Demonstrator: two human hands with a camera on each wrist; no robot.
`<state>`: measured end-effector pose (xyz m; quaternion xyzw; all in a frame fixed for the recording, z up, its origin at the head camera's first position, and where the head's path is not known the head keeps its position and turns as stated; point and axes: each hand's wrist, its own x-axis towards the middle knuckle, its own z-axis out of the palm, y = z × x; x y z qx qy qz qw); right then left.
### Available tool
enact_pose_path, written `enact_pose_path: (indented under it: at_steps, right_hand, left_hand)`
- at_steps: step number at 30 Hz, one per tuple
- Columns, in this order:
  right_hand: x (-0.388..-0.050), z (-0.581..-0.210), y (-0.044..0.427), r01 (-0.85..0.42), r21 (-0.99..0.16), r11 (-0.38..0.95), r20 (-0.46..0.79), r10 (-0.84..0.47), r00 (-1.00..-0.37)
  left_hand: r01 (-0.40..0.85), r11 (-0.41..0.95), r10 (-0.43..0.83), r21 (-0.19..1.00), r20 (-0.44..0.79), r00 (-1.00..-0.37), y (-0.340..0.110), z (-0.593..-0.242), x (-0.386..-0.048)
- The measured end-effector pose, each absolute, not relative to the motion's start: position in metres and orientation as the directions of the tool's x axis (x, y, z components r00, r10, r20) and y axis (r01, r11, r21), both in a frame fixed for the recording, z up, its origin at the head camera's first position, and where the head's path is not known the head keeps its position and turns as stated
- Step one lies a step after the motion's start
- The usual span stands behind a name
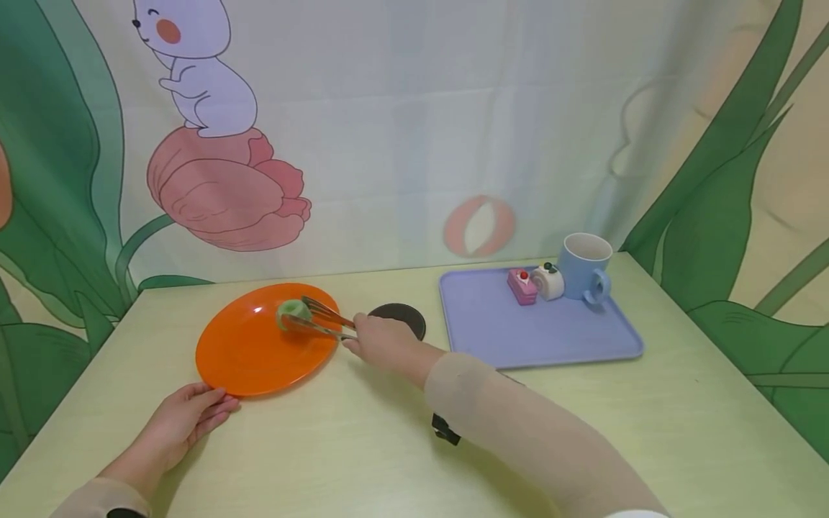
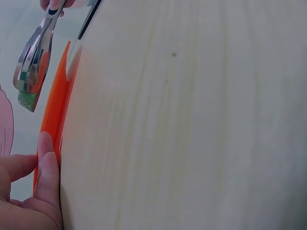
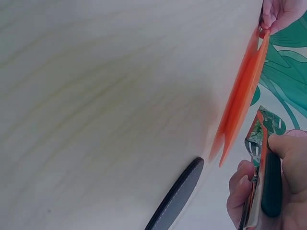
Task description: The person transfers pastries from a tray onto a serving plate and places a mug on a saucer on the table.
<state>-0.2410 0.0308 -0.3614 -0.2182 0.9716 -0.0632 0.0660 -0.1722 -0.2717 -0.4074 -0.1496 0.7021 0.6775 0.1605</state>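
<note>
While the left hand pinches the orange plate near the table's left edge, metal tongs hold a green piece over it, gripped by the right hand. Toward the back right corner stands a plain blue mug.
</note>
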Motion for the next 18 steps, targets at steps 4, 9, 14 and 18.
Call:
enact_pose_path:
  at_steps: [4,9,14,18]
  right_hand:
    - [-0.242,-0.362,0.027,-0.413,-0.172,0.894,-0.106,-0.434,-0.895]
    - [-0.243,-0.36,0.021,-0.422,-0.162,0.892,-0.109,-0.441,-0.891]
    - [-0.243,-0.358,0.016,-0.419,-0.163,0.893,-0.12,-0.44,-0.89]
    - [-0.243,-0.358,0.012,-0.416,-0.155,0.896,-0.147,-0.438,-0.887]
  left_hand:
    - [-0.43,0.027,0.005,0.902,-0.43,-0.903,-0.271,-0.408,-0.172]
    - [-0.437,0.017,0.006,0.899,-0.437,-0.899,-0.272,-0.407,-0.173]
    - [-0.445,0.016,0.005,0.896,-0.445,-0.896,-0.272,-0.406,-0.173]
    - [-0.451,0.017,-0.003,0.893,-0.451,-0.893,-0.272,-0.406,-0.173]
